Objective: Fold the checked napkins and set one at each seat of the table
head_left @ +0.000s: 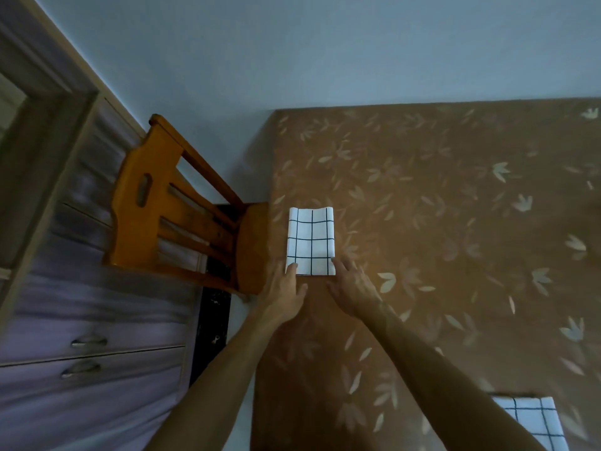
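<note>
While napkin (311, 241) lies flat on counter (439, 203) | long axis points away | left grip (283, 288), right grip (353, 288) open, fingertips touch near corners

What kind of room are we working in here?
Likely a home dining area: a table under a brown leaf-print cloth, a wooden chair pulled up to it, a drawer cabinet along the wall, and a folded napkin at the seat.

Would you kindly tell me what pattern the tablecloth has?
The tablecloth is brown with a scattered pale leaf print, seen clearly in the head view.
</note>
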Demonstrator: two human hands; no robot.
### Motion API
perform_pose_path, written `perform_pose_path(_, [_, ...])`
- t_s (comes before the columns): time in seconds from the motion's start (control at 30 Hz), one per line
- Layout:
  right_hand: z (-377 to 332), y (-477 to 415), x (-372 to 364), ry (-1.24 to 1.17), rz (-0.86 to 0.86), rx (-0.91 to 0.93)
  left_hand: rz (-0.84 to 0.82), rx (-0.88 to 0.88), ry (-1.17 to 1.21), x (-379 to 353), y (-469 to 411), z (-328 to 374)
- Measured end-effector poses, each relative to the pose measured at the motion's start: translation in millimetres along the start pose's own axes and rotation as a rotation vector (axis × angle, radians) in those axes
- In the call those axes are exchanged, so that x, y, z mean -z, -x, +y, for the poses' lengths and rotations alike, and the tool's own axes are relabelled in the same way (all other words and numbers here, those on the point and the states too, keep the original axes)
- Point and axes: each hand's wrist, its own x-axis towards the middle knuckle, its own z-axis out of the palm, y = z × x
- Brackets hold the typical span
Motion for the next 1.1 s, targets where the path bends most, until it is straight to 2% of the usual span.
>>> perform_pose_path(0.27, [-10,-31,-5,-0.001,-0.067,-0.023,0.001,0.012,0.014,-9,-33,-5])
perform_pose_path(0.67, [-31,-70,-40,0.091,-0.080,0.096,0.055,0.035,0.027,7,-51,-36])
perform_pose_path(1.1, [-34,-41,-2,0.039,0.004,0.044,0.108,0.001,-0.034,35,-35,-28])
